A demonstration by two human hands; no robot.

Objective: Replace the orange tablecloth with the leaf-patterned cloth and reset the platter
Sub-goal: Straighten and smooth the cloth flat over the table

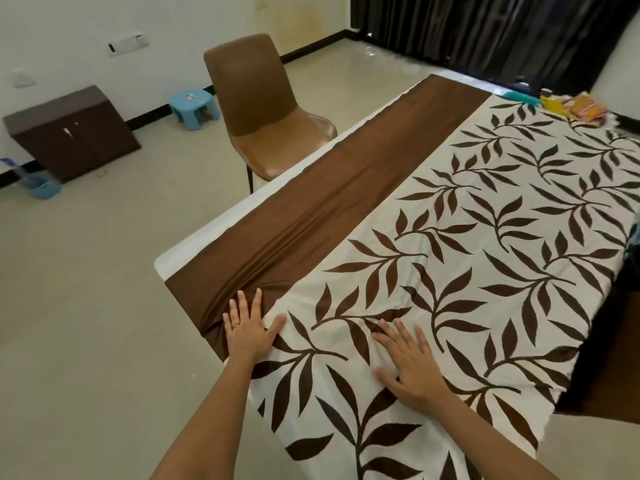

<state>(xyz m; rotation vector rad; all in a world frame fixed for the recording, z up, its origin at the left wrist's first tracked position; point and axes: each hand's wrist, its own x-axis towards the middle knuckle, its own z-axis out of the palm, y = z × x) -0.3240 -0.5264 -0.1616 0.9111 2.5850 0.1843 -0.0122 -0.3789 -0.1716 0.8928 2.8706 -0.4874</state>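
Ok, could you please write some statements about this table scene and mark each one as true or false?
1. Both the left hand and the right hand rest with straight fingers on the leaf-patterned cloth. True.
2. A blue chair stands beside the table. False: the chair is brown; the small stool is blue.
3. The left hand wears a ring. True.
4. The cloth lies folded on the chair. False: it is spread over the table.
5. A platter stands in the middle of the cloth. False: none is there; only some packets lie at the far corner.
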